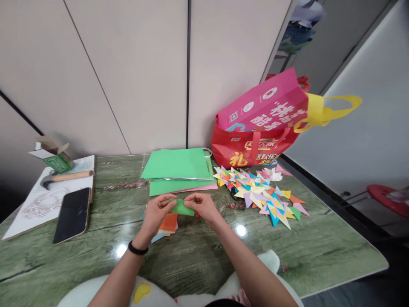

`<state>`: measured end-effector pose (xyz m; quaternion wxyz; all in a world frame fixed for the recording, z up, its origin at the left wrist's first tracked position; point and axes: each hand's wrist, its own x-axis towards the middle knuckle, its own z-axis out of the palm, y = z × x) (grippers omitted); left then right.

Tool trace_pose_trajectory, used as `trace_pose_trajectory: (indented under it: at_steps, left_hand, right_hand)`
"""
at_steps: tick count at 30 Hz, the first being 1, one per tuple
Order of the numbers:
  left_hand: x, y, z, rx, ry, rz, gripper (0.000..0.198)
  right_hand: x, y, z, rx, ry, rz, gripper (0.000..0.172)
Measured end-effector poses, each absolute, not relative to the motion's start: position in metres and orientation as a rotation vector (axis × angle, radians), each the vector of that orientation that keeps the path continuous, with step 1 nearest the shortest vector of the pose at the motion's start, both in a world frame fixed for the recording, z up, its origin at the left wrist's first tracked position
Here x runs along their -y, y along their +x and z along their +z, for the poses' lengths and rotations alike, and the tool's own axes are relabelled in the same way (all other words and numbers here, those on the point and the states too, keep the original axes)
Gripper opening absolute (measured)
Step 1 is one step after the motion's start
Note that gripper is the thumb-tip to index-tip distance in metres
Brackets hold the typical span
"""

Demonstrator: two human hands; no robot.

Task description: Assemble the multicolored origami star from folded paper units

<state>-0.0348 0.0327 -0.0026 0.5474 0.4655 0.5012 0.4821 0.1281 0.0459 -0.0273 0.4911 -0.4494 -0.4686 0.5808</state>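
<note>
A small green piece of paper [181, 207], folded into a flat strip, is held up between both hands above the table. My left hand [159, 212] pinches its left end between thumb and fingers. The other end is pinched in my right hand [203, 207]. Below and partly behind my left hand lies a stack of small coloured paper sheets [168, 224], with orange on top and blue and pink edges showing. Larger green paper sheets [177, 164] lie just beyond my hands.
Many folded paper pieces [262, 194] are heaped on the right. Behind them stands a red bag [243, 147] with a pink bag [268, 102] in it. On the left are a phone [73, 215], a wooden-handled sickle [68, 177] and an opened green box [57, 160] on a white board [24, 219].
</note>
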Motion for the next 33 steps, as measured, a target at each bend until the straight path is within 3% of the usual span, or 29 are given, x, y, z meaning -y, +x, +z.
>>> trace_pose_trajectory:
  at_steps: [12, 18, 20, 26, 33]
  left_hand:
    - [-0.035, -0.042, -0.005, -1.25, 1.378, 1.045, 0.022]
    - [-0.034, -0.041, 0.0, -1.303, 1.355, 1.168, 0.024]
    - [-0.034, -0.041, 0.001, -1.298, 1.357, 1.202, 0.022]
    - [-0.032, -0.038, 0.002, -1.337, 1.435, 1.223, 0.02]
    - [-0.03, -0.036, 0.005, -1.352, 1.437, 1.245, 0.021]
  right_hand:
    - [-0.049, 0.129, -0.035, 1.323, -1.132, 1.317, 0.018]
    - [-0.044, 0.126, -0.031, 1.265, -1.035, 1.422, 0.056]
    - [-0.042, 0.124, -0.029, 1.237, -1.016, 1.458, 0.06]
    - [-0.038, 0.118, -0.029, 1.127, -1.0, 1.547, 0.035]
    - [-0.039, 0.118, -0.026, 1.035, -0.995, 1.627, 0.029]
